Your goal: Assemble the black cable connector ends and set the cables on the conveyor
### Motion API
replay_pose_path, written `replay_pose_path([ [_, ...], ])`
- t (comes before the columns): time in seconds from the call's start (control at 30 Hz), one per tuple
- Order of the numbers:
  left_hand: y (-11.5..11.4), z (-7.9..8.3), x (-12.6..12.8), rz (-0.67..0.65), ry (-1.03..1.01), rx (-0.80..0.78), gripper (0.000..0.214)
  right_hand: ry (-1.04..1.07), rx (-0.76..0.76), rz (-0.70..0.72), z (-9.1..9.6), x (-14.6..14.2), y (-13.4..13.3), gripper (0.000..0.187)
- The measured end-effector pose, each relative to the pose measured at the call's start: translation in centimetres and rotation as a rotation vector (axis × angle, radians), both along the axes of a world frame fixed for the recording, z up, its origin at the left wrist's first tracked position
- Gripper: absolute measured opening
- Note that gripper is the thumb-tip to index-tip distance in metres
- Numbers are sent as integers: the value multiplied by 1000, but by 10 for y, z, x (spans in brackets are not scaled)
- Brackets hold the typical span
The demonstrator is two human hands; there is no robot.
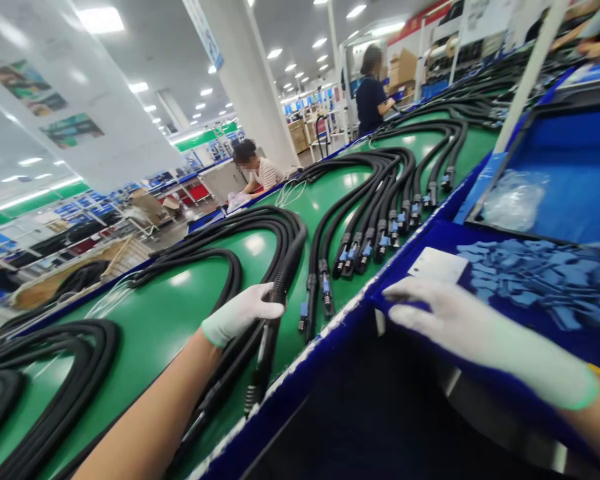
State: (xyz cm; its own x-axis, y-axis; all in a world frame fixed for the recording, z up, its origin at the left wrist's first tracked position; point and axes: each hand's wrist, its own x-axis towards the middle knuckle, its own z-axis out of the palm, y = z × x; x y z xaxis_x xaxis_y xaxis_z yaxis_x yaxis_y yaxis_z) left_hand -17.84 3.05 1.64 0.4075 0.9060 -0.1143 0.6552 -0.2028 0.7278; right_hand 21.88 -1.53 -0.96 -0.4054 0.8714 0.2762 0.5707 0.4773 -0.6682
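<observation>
My left hand (240, 313), in a white glove, closes around a black corrugated cable (280, 287) lying on a green conveyor belt (155, 313). Under that hand, more black cables run toward the near edge, with a metal-tipped connector end (253, 398) hanging below. My right hand (473, 330), also white-gloved, lies flat with its fingers apart on the blue-lined rim of a bin (420, 300). Beside its fingertips is a white card (437, 265). Many small blue parts (535, 283) fill that bin beyond the hand.
Several looped black cable bundles with blue-and-black connectors (365, 250) lie along the belt. A clear plastic bag (515, 200) sits in a blue bin at the right. Seated and standing co-workers (255, 170) are further along the belt, beside a white pillar (245, 73).
</observation>
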Motion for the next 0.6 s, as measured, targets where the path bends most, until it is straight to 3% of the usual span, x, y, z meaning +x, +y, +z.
replay_pose_path([
  [0.1,-4,14,58,-69,-307,108,43,257,-199,178,-13,-32,-31,57],
  [0.2,-10,11,111,17,-312,254,39,451,-295,148,-29,-44,-48,62],
  [0.3,-12,1,144,124,-157,328,43,609,-395,-28,-40,-35,-60,44],
  [0.37,-14,-9,158,168,-68,619,49,672,-478,-93,-42,-20,-69,23],
  [0.4,-15,-15,163,99,-35,803,50,677,-510,-115,-40,-11,-75,16],
  [0.47,-19,-27,175,-266,-2,1086,41,635,-586,-144,-33,7,-87,14],
  [0.53,-22,-41,186,-684,5,1150,30,550,-687,-150,-25,24,-99,18],
  [0.6,-19,-60,197,-823,-39,1130,33,427,-756,-121,-20,38,-108,24],
])
